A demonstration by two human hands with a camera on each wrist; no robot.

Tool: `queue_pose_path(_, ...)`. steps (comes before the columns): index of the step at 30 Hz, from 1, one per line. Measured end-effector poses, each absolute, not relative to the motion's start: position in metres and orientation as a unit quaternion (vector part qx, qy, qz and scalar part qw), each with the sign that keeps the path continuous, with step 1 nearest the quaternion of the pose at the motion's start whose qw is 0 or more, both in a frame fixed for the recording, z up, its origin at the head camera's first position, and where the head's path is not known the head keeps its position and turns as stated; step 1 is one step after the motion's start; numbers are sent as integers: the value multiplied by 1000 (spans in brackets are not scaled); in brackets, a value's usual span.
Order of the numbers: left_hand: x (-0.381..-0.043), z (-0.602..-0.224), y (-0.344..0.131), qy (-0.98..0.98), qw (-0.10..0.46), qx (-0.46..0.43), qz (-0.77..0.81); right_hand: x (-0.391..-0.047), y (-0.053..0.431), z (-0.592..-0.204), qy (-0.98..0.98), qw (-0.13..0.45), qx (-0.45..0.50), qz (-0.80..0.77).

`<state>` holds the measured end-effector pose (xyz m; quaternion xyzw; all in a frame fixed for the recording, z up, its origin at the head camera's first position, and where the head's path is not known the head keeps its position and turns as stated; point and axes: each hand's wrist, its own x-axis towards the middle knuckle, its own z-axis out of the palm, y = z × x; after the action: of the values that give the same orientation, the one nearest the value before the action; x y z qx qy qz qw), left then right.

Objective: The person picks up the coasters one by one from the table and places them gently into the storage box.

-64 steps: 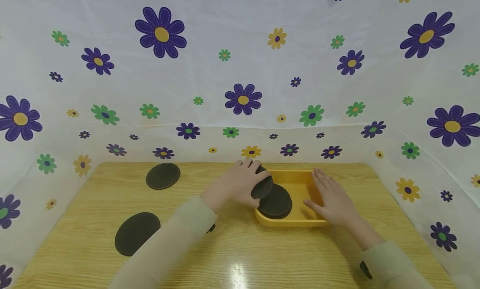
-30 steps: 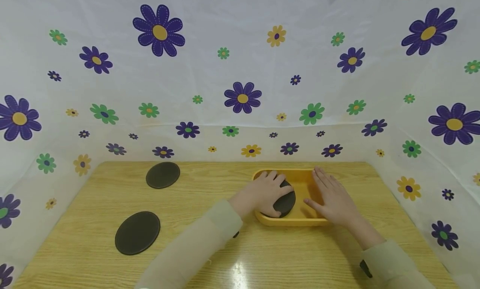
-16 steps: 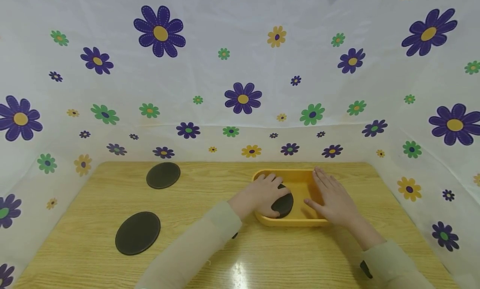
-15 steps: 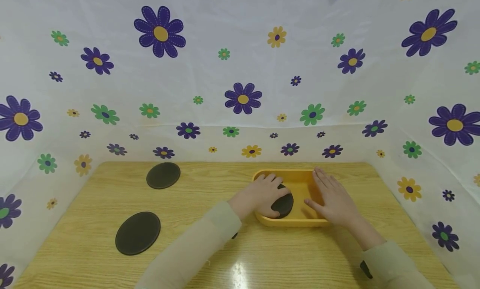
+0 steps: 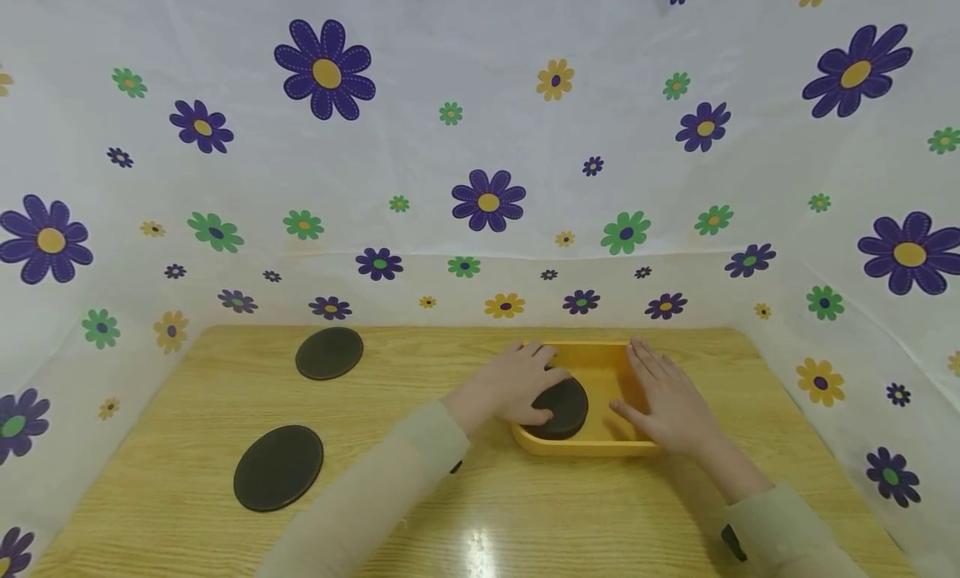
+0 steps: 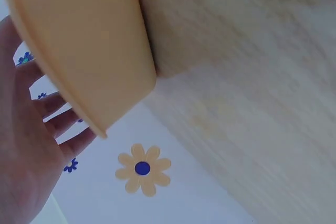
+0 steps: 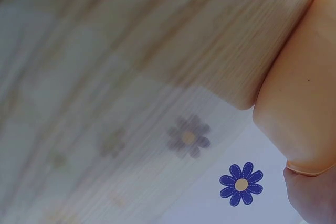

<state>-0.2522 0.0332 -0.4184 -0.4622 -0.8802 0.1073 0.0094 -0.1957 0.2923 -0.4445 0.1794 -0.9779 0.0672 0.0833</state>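
A yellow tray sits on the table, with round black coasters stacked at its left end. My left hand is over that end, its thumb on the top coaster and its fingers loosely spread near the rim. From the left wrist, the left hand shows beside the tray's outer wall, the coasters hidden. At the tray's right end rests my right hand, fingers straight along the wall and thumb pointing inward. Only a small part of the right hand appears in the right wrist view.
Two more black discs lie flat on the left of the wooden table: a far one and a nearer one. White flower-patterned cloth hangs behind the table and along both sides.
The left hand carried a black coaster rightward into the tray and set it on the stack. Its fingers have since loosened and it has drawn back slightly left. The right hand stays put.
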Motion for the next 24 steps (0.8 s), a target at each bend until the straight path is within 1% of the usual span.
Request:
queue_pose_path(10, -259, -405, 13, -881, 29, -459, 106, -196, 294, -447, -975, 99, 186, 72)
queue_pose_path(13, -262, -404, 4, -885, 36, -453, 100, -196, 294, -447, -975, 96, 187, 73)
queue_pose_path(19, -266, -402, -16, -902, 16, -425, 68, -196, 294, -446, -977, 86, 183, 71)
queue_pose_path(24, -271, -402, -37, -912, 20, -404, 66, -195, 293, -445, -978, 78, 180, 70)
